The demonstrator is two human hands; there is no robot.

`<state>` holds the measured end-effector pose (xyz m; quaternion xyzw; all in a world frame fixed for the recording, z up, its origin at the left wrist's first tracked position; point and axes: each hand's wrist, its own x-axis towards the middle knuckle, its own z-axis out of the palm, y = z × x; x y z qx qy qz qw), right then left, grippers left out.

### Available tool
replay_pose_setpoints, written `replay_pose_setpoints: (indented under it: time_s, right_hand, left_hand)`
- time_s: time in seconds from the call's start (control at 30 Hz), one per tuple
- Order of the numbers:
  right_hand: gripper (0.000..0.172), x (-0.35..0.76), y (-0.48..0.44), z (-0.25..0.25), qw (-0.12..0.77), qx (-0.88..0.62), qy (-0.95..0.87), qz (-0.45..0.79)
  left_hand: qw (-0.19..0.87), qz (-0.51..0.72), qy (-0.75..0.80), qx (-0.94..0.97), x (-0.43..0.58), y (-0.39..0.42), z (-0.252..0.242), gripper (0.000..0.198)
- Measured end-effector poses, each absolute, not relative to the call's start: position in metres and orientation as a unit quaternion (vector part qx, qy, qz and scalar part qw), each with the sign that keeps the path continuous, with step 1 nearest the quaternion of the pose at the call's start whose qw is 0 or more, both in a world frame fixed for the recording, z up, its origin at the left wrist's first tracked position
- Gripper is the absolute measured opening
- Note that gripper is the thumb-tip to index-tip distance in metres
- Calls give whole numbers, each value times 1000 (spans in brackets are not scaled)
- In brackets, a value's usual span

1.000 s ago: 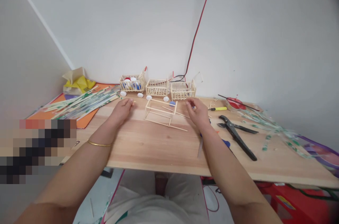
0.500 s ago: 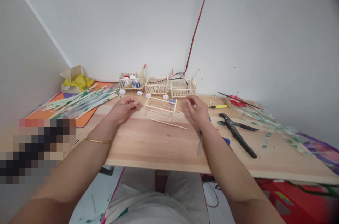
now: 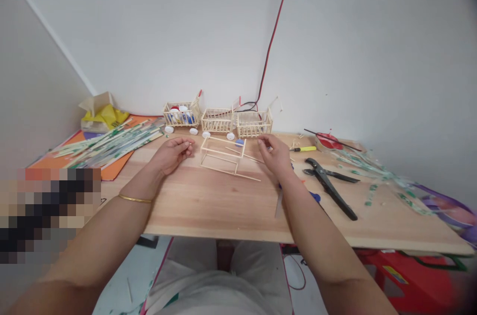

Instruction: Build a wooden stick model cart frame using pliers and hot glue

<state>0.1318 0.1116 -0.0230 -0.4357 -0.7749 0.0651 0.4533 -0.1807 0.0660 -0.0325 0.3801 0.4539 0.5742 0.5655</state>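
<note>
My left hand [image 3: 176,154] hovers over the wooden table, thumb and index finger pinched on a tiny pale bit too small to name. To its right stands a box-shaped frame of thin wooden sticks [image 3: 223,171], one bottom stick jutting out to the right. On the frame's other side is my right hand [image 3: 275,155], its fingers curled together; what they hold, if anything, is hidden. Neither hand touches the frame. Loose sticks [image 3: 253,158] and a blue bottle cap [image 3: 239,143] lie behind it. Three small stick carts, left [image 3: 181,123], middle [image 3: 218,128] and right [image 3: 254,131], line the wall.
Wrapped sticks [image 3: 112,143] lie on an orange sheet [image 3: 115,168] at left, near a yellow bag [image 3: 108,116]. To the right are pliers [image 3: 331,188], a yellow-handled knife [image 3: 307,148], a red tape roll [image 3: 330,141] and plastic wrappers [image 3: 387,178]. A cable [image 3: 267,51] hangs down the wall.
The whole view has shifted slightly, with things now a little further left. Both hands keep nearly the same pose, and the stick frame stays where it was.
</note>
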Motion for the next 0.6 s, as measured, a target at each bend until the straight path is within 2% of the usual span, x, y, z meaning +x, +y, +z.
replay_pose_setpoints:
  time_s: [0.13,0.37,0.43,0.6]
  right_hand:
    - [23,132,111,-22,450,-442,-772,72]
    - [23,136,114,-22,428,-461,-773,84]
    - [21,137,114,-22,397,-469,-784,90]
    - [17,137,113,-24,234,-511,-822,96]
  left_hand:
    - [565,575,455,377,-178,64,-28,11]
    - [527,586,483,382,-178,63,-25,23]
    - [508,599,494,374,-179,65,-26,25]
    - [462,626,501,379,-181,69,-33,25]
